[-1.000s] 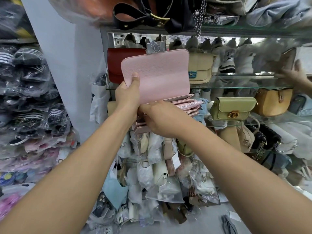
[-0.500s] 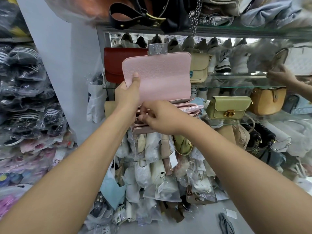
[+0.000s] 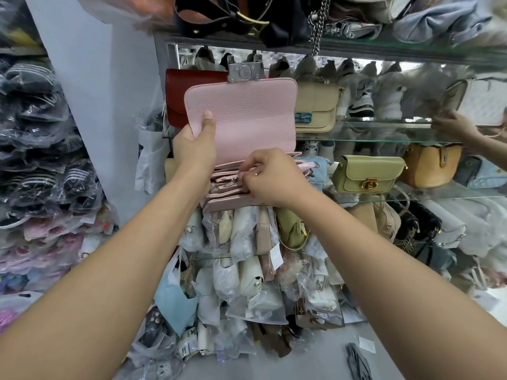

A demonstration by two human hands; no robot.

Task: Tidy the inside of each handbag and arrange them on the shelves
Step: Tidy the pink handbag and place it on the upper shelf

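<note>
A pink handbag (image 3: pixel 247 113) held up before glass shelves (image 3: pixel 370 139), flap raised, left hand (image 3: pixel 192 152) with grip curled round the flap's left edge, right hand (image 3: pixel 274 179) with grip pinching what seems an inner pocket edge at its open top, green handbag (image 3: pixel 367 174) shelved to the right.

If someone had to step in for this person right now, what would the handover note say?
Left hand: grips the raised flap of the pink handbag, holding it open.
Right hand: fingers pinch at the inner pockets, beside the zip.
The bag is held in the air in front of the glass shelves, not resting on one.
Done: flap open, inside exposed.
Left: finish tidying inside, close the flap, set it on a shelf, perhaps near the green handbag; then the other bags.
</note>
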